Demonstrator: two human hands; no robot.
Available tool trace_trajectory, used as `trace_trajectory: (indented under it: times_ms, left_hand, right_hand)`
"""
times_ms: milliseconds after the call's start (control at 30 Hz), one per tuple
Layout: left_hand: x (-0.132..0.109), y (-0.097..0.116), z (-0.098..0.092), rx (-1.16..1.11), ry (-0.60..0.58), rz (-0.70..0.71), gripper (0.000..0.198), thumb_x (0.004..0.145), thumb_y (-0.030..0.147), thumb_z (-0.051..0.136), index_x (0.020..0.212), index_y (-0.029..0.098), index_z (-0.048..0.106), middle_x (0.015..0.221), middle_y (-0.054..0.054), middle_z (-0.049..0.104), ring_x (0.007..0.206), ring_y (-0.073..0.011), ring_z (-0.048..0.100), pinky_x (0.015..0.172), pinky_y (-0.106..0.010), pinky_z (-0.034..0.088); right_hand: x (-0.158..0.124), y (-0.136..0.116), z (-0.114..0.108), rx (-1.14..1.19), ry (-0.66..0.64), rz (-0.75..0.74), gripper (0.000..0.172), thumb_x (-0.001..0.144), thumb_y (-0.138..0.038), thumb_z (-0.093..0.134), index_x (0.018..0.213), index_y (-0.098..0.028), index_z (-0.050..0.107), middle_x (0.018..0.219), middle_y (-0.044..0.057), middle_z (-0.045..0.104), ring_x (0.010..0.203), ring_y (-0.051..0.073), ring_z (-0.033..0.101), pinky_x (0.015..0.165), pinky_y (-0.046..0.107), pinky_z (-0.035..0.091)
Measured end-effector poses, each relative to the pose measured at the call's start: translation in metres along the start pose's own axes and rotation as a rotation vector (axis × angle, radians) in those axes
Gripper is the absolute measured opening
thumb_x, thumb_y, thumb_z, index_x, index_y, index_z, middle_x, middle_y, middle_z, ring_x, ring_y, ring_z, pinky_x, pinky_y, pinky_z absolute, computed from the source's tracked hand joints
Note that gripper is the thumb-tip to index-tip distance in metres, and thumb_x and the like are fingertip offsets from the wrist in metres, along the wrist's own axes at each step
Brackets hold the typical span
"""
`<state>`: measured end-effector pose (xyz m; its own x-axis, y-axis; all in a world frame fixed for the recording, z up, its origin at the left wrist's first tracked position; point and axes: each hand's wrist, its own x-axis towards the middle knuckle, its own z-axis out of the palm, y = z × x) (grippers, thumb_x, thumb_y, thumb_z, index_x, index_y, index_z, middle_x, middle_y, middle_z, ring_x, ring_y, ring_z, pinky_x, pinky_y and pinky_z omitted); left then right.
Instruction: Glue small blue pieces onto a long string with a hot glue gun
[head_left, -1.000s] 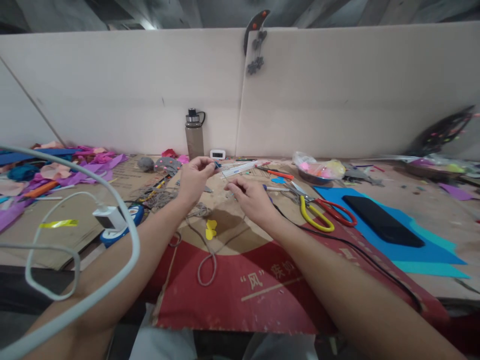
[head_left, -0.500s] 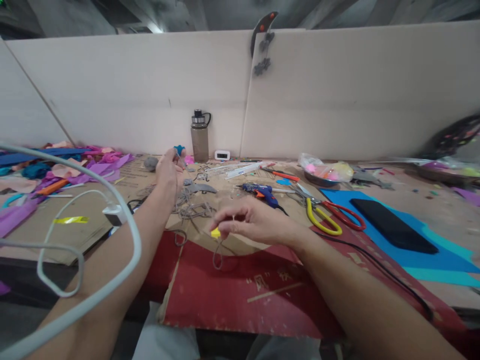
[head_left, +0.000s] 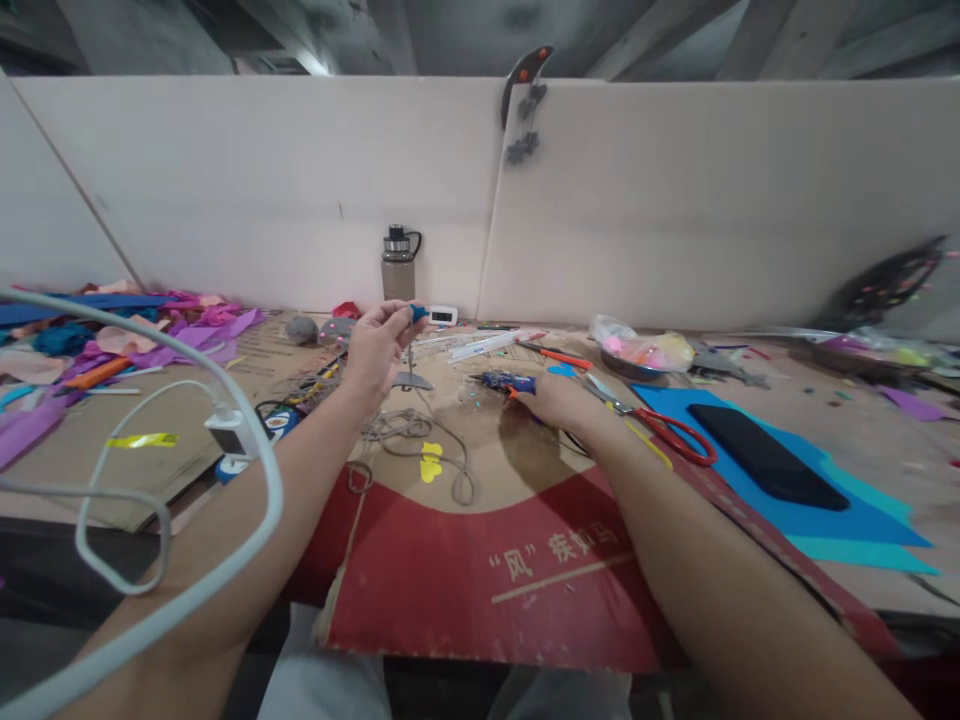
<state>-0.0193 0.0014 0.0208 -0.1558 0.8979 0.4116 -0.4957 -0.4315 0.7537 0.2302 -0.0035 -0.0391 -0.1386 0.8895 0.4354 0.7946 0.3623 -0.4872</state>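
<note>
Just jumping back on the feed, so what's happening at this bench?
A person's left hand pinches a small blue piece, raised off the bench, with thin grey cord hanging below the hand. The right hand is at the handle end of a dark blue glue gun; its grip is hidden. A bright yellow cutout lies beside cord loops on red-and-tan cardboard.

The right hand has left the yellow piece and now holds the blue glue gun
</note>
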Motion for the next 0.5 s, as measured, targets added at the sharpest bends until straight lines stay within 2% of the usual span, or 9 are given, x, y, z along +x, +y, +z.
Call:
trace_trajectory:
  times_ms: [133,233,333,400,500]
  left_hand:
    - [-0.008,-0.003,0.005,0.055,-0.100,-0.010,0.014,0.069,0.020,0.072,0.075,0.014,0.061,0.084,-0.003,0.069,0.081,-0.0115,0.065,0.080,-0.027,0.054]
    - [-0.011,-0.004,0.005,0.104,-0.101,-0.046,0.019,0.066,0.025,0.074,0.075,0.015,0.061,0.080,-0.001,0.067,0.075,-0.0101,0.063,0.071,-0.025,0.055]
    - [-0.011,-0.004,0.004,0.143,-0.061,-0.081,0.021,0.064,0.027,0.075,0.074,0.015,0.062,0.075,0.001,0.063,0.068,-0.0083,0.060,0.061,-0.021,0.053]
    - [-0.010,-0.005,0.003,0.132,-0.036,-0.102,0.020,0.064,0.026,0.075,0.074,0.016,0.062,0.073,0.002,0.062,0.065,-0.0077,0.058,0.058,-0.020,0.052]
    - [-0.008,-0.007,0.001,0.060,-0.001,-0.145,0.017,0.065,0.021,0.074,0.073,0.015,0.061,0.070,0.003,0.061,0.062,-0.0070,0.058,0.061,-0.021,0.052]
  right_hand:
    - [0.003,0.006,0.014,-0.080,-0.080,0.192,0.022,0.062,-0.019,0.065,0.046,-0.022,0.050,0.041,0.002,0.049,0.043,0.016,0.047,0.046,0.029,0.035]
    - [0.005,0.001,0.010,0.081,-0.106,0.318,0.013,0.061,-0.018,0.062,0.052,-0.022,0.052,0.042,0.000,0.048,0.042,0.016,0.046,0.044,0.029,0.035]
    - [0.005,-0.011,0.001,0.305,-0.030,0.429,0.003,0.064,-0.020,0.057,0.064,-0.020,0.054,0.052,0.001,0.053,0.047,0.016,0.049,0.044,0.028,0.038]
    - [0.004,-0.025,-0.004,0.484,0.063,0.408,0.014,0.065,-0.019,0.054,0.079,-0.019,0.056,0.069,0.004,0.060,0.056,0.016,0.054,0.047,0.028,0.044]
    - [-0.003,-0.051,-0.012,0.736,0.159,0.197,0.030,0.069,-0.021,0.052,0.099,-0.022,0.052,0.090,0.003,0.062,0.070,0.014,0.059,0.057,0.027,0.050]
